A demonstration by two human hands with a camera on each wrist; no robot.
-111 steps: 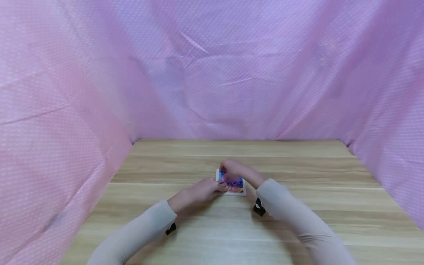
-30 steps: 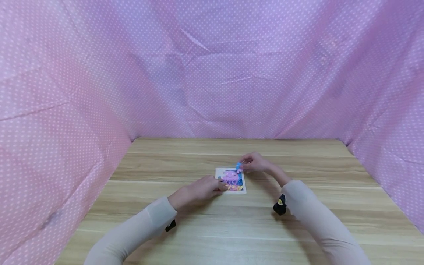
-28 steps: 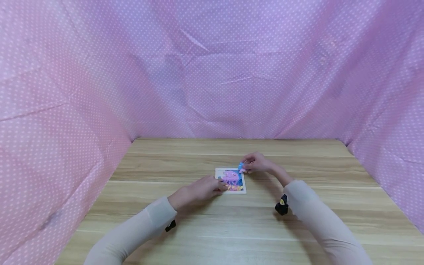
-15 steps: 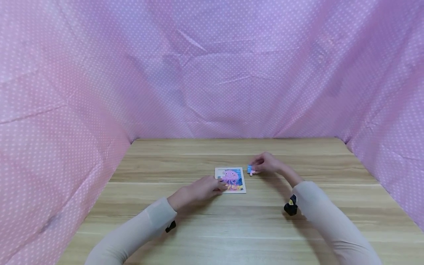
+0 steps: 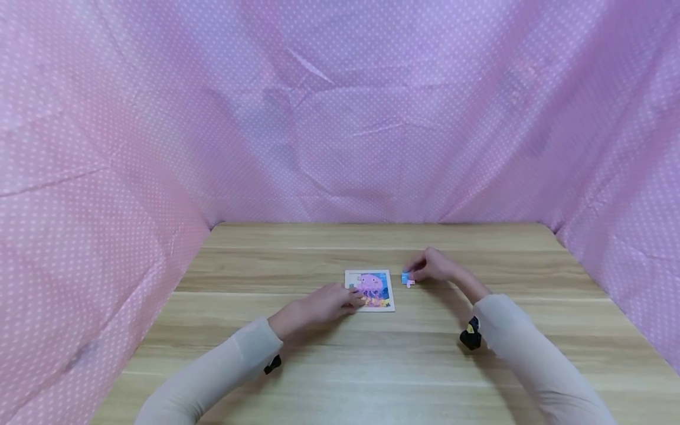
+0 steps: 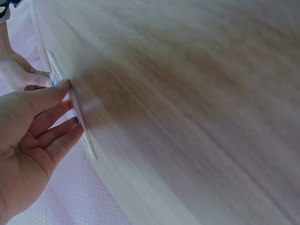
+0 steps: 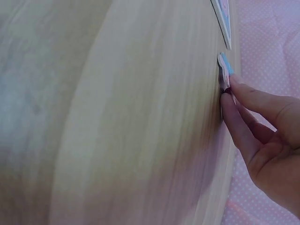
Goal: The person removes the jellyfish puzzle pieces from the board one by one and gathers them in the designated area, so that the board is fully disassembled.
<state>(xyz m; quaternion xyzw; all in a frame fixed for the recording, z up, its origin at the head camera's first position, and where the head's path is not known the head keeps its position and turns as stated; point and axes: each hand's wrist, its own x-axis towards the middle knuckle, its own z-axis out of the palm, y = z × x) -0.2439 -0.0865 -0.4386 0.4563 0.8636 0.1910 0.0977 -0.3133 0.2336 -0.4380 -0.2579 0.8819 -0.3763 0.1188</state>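
In the head view a square jigsaw puzzle (image 5: 381,288) with a pale frame and a pink jellyfish picture lies mid-table. Its upper left part shows bare and pale. My left hand (image 5: 330,302) grips its near left corner, thumb (image 6: 62,88) at the near edge and fingers over the frame, hiding that corner. To the right of the frame, my right hand (image 5: 434,267) pinches a blue and pink puzzle piece (image 5: 407,280) between thumb and fingers. In the right wrist view the piece (image 7: 225,66) is close over the table, apart from the frame.
The wood-grain table (image 5: 340,366) reaches back to a pink polka-dot cloth (image 5: 340,147), which hangs behind it and on both sides. Both forearms wear light sleeves (image 5: 531,348), with dark wrist devices (image 5: 470,334) beneath.
My right hand has come off the puzzle with the blue and pink piece, moving right and then slightly down towards the table. My left hand has stayed at the puzzle's corner.
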